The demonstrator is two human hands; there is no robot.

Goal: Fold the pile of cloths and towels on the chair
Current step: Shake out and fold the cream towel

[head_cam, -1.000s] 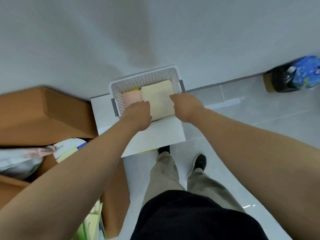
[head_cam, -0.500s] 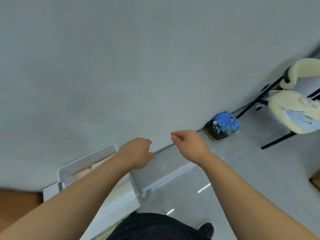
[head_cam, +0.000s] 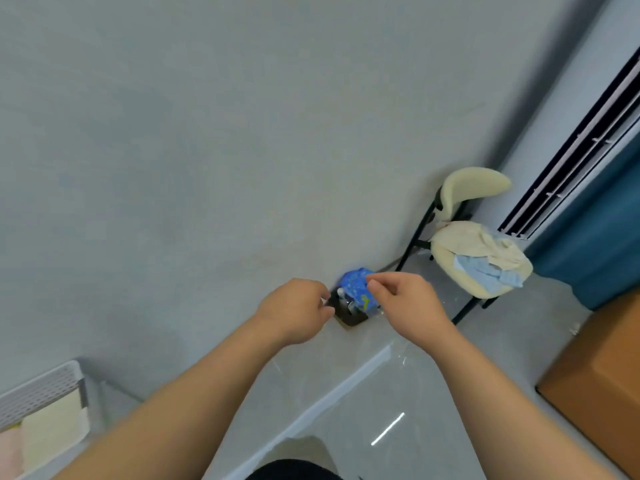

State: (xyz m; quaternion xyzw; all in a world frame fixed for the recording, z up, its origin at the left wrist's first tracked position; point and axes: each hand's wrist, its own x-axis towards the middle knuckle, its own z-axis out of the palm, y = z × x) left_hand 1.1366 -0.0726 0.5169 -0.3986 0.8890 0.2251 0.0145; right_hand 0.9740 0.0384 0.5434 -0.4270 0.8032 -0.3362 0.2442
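A grey wall [head_cam: 207, 133] fills most of our view, with pale glossy floor [head_cam: 485, 358] below it. On the right hang a blue curtain [head_cam: 595, 244] and, nearer us, a cardboard box [head_cam: 602, 382]. The cream chair [head_cam: 474, 185] stands against the wall beside the curtain, and the pile of cloths [head_cam: 485, 251], cream and light blue, lies unfolded on its seat. At lower left a white basket [head_cam: 41, 382] holds folded towels [head_cam: 52, 431]. Our left hand [head_cam: 294, 311] and right hand [head_cam: 408, 306] hover mid-air, fingers loosely curled, holding nothing, well apart from the chair. Between them a blue packet [head_cam: 356, 285] sits by the wall.
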